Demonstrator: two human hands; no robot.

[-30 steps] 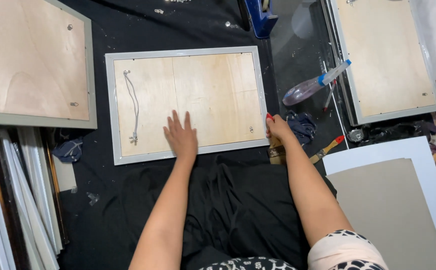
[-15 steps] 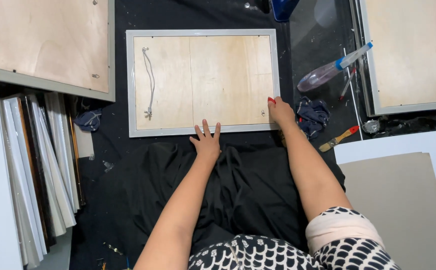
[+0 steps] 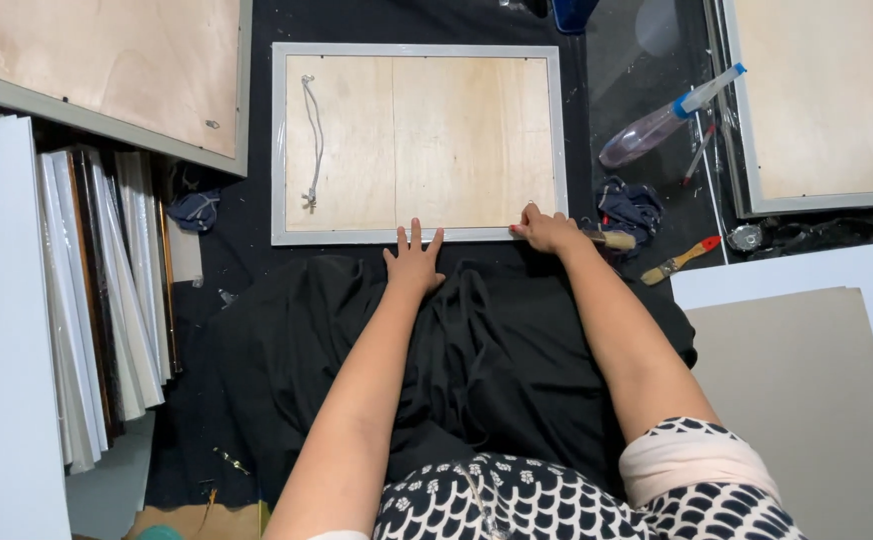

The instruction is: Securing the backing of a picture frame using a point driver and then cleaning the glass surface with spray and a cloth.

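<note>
Your left hand [image 3: 414, 262] lies flat, fingers spread, holding nothing, tips at the bottom edge of the frame [image 3: 419, 235], which lies back-up on black cloth [image 3: 477, 350]. Your right hand [image 3: 549, 230] is closed on a wood-handled tool [image 3: 612, 240] at the frame's bottom-right corner. Spray bottle [image 3: 662, 122] lies nearby.

Our right hand [image 3: 549, 232] hides most of a wooden-handled tool [image 3: 612, 240]; past our fingertips, two wood-backed frames [image 3: 107, 70] run off the edges.
</note>
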